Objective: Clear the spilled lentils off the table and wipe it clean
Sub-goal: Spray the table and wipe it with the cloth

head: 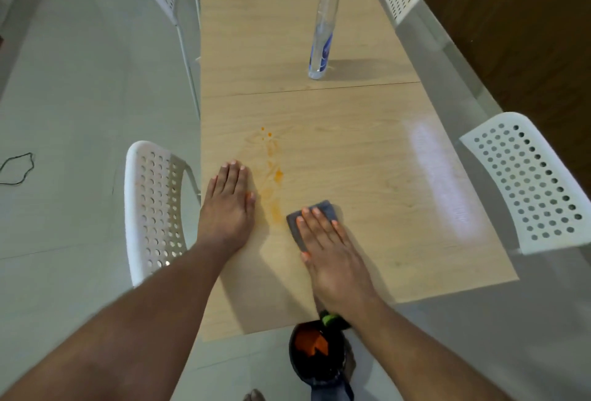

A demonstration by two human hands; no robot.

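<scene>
Lentil residue [271, 173], an orange smear on the worktop [367, 157] between the flat, open left hand [228, 195] and the grey cloth [311, 221] pressed under the right hand's [332, 256] straight fingers, is best lifted by firm overlapping strokes drawn leftward across it.

Bare tabletop [367, 176] is lying open right of both hands, clear to the far seam. Beyond it a spray bottle [323, 26] is standing upright, while white chairs [153, 208] are crowding both long edges.
</scene>
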